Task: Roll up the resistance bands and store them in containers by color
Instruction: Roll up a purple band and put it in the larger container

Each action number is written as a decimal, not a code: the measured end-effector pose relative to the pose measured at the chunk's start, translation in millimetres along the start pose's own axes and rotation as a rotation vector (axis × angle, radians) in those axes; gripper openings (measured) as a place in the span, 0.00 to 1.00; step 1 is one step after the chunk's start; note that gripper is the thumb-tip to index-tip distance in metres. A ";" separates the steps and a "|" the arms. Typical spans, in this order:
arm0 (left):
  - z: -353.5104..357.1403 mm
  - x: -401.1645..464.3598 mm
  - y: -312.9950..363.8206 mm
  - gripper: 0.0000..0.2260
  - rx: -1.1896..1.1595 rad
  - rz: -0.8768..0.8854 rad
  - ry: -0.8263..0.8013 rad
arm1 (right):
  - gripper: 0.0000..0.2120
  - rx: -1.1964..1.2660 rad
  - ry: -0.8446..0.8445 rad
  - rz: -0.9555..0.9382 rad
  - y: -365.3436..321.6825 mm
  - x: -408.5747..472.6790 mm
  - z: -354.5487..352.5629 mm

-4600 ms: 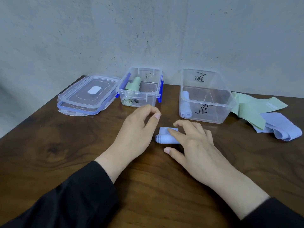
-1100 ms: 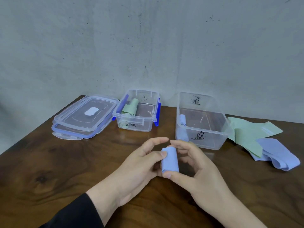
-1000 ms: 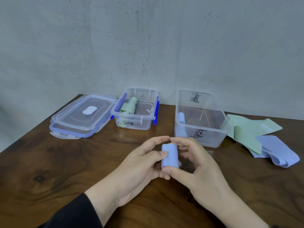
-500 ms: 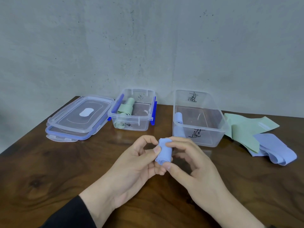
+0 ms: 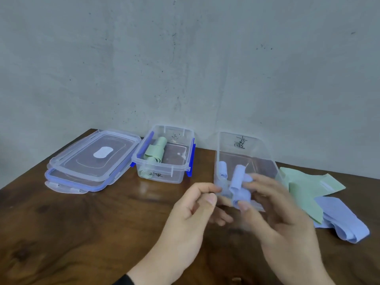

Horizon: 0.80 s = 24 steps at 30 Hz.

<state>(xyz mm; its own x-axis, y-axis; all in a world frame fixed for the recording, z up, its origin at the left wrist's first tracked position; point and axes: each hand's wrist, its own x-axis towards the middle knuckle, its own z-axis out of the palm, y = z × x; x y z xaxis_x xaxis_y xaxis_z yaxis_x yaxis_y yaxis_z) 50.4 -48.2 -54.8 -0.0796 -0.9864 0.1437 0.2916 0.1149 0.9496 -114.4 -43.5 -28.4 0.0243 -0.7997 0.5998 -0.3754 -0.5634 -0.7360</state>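
Observation:
My right hand (image 5: 283, 223) pinches a rolled blue band (image 5: 238, 185) between thumb and fingers, just in front of the near wall of the right clear container (image 5: 267, 153). The hand is motion-blurred and the roll looks slightly loosened at its top. Another blue roll (image 5: 223, 171) lies inside that container at its left side. My left hand (image 5: 191, 219) hovers just left of the roll, fingers loosely curled, holding nothing. The left clear container (image 5: 181, 173) with blue clips holds green rolls (image 5: 157, 154).
Two stacked clear lids (image 5: 92, 161) lie at the far left of the wooden table (image 5: 82, 233). Loose green bands (image 5: 304, 188) and a loose blue band (image 5: 345, 221) lie right of the right container. A grey wall stands behind.
My left hand has let go of the blue roll. My right hand has carried the roll forward and right, up to the right container's front wall.

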 end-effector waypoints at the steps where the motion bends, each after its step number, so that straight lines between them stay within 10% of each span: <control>1: -1.7 5.0 -1.9 0.06 0.198 0.069 0.042 | 0.09 -0.049 0.018 0.017 -1.9 12.5 -10.3; 8: -7.3 37.2 -13.3 0.16 0.884 0.310 0.121 | 0.05 -0.412 -0.243 0.193 26.7 138.2 -47.5; 16: -4.7 57.8 -21.0 0.21 0.999 0.269 0.052 | 0.06 -0.828 -0.840 0.186 99.0 209.1 1.3; 24: -5.0 66.0 -23.4 0.20 0.930 0.213 -0.012 | 0.05 -0.881 -0.939 0.120 118.2 213.9 34.1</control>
<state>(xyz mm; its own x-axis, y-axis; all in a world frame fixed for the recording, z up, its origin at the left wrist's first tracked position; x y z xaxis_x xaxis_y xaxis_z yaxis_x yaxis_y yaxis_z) 43.1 -116.5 -68.9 -0.1239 -0.9334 0.3369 -0.5732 0.3444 0.7435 -122.0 -288.3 2.2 0.4509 -0.8766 -0.1683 -0.8925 -0.4397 -0.1008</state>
